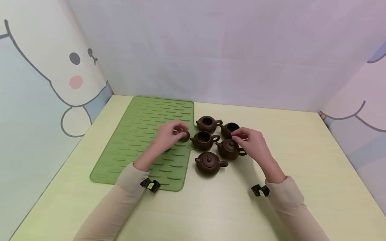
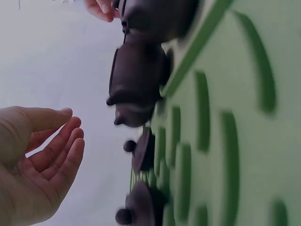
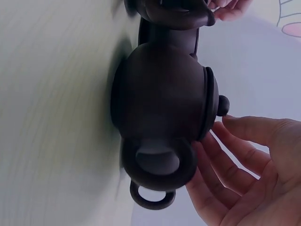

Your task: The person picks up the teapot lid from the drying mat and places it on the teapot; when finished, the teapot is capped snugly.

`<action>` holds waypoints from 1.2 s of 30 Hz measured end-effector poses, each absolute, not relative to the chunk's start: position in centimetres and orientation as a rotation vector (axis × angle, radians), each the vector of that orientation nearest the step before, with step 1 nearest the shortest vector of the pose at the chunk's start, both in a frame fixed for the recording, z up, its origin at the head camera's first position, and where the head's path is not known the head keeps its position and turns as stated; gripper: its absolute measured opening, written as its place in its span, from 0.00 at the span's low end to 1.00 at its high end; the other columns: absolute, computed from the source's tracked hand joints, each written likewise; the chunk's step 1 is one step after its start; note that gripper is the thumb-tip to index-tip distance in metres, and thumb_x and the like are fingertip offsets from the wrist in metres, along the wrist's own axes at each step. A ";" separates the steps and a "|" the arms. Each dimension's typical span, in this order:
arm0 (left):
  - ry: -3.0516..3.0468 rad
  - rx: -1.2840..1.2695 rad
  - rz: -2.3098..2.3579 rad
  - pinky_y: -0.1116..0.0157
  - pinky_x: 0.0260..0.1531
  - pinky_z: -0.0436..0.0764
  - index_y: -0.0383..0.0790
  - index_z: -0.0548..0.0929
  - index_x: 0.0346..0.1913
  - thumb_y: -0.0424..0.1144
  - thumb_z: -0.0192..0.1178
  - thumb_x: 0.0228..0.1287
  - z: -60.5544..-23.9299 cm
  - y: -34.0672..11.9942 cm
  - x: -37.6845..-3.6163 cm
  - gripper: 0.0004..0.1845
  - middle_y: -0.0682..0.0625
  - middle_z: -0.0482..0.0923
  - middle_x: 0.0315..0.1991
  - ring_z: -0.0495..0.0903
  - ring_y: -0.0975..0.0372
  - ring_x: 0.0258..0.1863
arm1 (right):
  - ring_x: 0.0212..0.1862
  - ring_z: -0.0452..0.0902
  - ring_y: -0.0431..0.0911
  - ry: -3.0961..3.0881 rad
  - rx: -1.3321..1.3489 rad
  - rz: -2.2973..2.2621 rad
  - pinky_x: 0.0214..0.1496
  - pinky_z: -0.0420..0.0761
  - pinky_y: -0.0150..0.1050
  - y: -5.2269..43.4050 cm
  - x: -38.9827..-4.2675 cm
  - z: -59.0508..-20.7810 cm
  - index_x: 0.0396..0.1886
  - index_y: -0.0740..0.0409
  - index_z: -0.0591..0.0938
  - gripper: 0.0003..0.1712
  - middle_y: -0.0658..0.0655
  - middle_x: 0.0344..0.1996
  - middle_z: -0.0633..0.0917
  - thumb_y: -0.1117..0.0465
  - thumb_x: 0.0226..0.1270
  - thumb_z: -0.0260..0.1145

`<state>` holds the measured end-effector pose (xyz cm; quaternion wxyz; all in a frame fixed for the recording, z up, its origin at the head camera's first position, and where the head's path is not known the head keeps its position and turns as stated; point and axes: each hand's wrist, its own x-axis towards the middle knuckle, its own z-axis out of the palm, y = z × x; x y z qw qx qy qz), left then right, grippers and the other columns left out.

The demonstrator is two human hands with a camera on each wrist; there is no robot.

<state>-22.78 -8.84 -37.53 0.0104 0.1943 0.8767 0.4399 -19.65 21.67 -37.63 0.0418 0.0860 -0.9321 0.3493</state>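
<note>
Left hand [image 1: 167, 136] above a loose lid [image 1: 185, 136], right hand [image 1: 251, 142] at a capped pot [image 1: 227, 152]

The green mat [image 1: 135, 113] covers part of the worktop [image 1: 301, 144] on its left side, reaching close to the far edge. Above the mat, near its right edge, the left hand holds nothing; the left wrist view shows a narrow gap between thumb and fingertips. The loose lid lies on the mat just beside those fingers, knob up, and a second lid [image 2: 142, 202] lies near it.

Five dark pots cluster by the mat's right edge. Two stand lidless nearest the mat, a far pot [image 1: 207, 129] and a middle pot [image 1: 202, 145]. Below them, toward the worktop's near edge, is a near pot [image 1: 208, 167] with its lid on. To the right, a rear pot [image 1: 226, 134] has no lid, and the capped pot stands just in front of it.

The right hand's fingers are loosely spread around the capped pot's lid, thumb by the knob; whether it touches is unclear.

The step in hand seems to be lid handling, with two pots covered. The next move probably calls for a fingertip pinch on the loose lid's knob and a level lift.
</note>
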 end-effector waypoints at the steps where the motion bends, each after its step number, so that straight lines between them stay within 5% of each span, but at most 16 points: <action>1: 2.733 0.592 1.381 0.65 0.46 0.81 0.35 0.81 0.45 0.29 0.62 0.60 -37.6 -9.2 -22.8 0.10 0.45 0.82 0.43 0.81 0.58 0.43 | 0.41 0.83 0.49 -2.852 0.261 1.074 0.41 0.81 0.45 21.5 -19.8 -37.7 0.43 0.56 0.84 0.10 0.55 0.38 0.86 0.58 0.65 0.64; 36: 2.790 0.404 1.273 0.60 0.41 0.83 0.40 0.83 0.44 0.32 0.65 0.58 -40.7 -16.1 -21.1 0.10 0.46 0.82 0.43 0.82 0.55 0.41 | 0.39 0.82 0.46 -2.853 0.347 1.116 0.43 0.80 0.43 17.9 -22.0 -38.8 0.40 0.56 0.85 0.08 0.53 0.35 0.86 0.61 0.61 0.67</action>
